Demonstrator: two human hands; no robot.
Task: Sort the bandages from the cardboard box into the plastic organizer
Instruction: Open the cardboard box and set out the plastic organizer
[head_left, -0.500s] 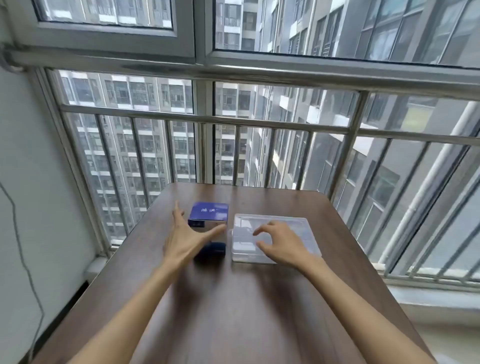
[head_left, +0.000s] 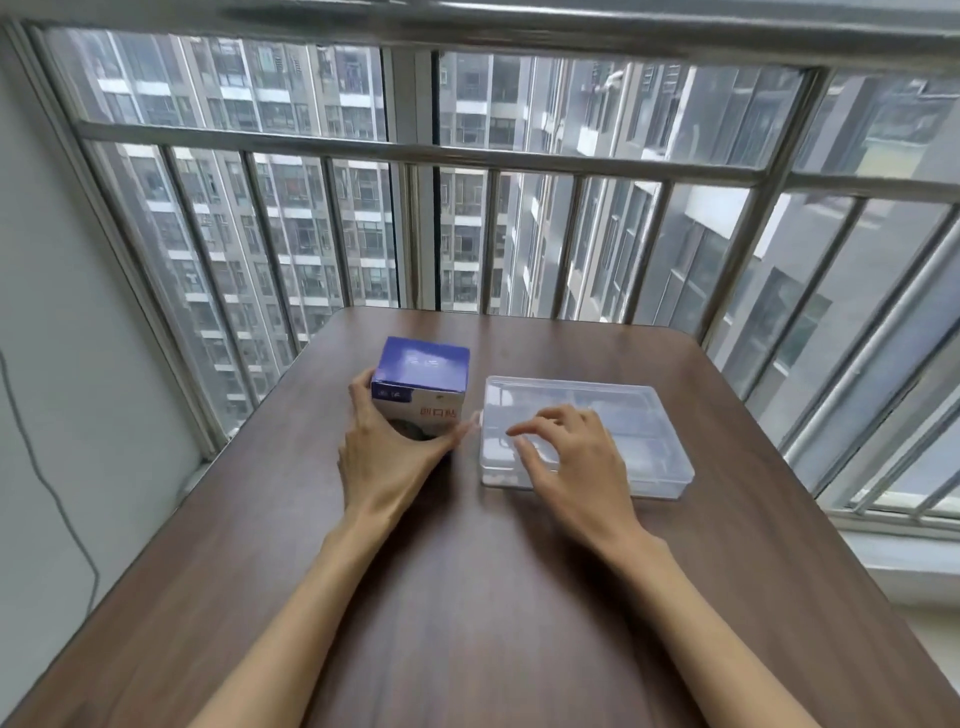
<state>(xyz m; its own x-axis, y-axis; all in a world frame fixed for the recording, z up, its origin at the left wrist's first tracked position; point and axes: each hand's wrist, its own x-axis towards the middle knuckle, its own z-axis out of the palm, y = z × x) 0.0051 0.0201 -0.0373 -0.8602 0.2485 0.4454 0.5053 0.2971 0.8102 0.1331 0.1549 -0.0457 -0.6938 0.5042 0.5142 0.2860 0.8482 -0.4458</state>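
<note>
On worktop (head_left: 467, 571): left hand (head_left: 387, 457) grip wide around cardboard box (head_left: 422, 384); right hand (head_left: 571, 462), fingers loosely spread, holding nothing, over closed plastic organizer (head_left: 649, 415).

High-rise flat balcony, barred windows (head_left: 467, 234) (apartment towers outside), wooden table (head_left: 467, 597)

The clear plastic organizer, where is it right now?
In the head view, the plastic organizer lies on the table, right of the cardboard box, under the right hand.

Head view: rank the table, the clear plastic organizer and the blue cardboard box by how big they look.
1. Table, largest by far.
2. Clear plastic organizer.
3. Blue cardboard box, smallest; it stands taller, but its footprint is plainly smaller.
</note>
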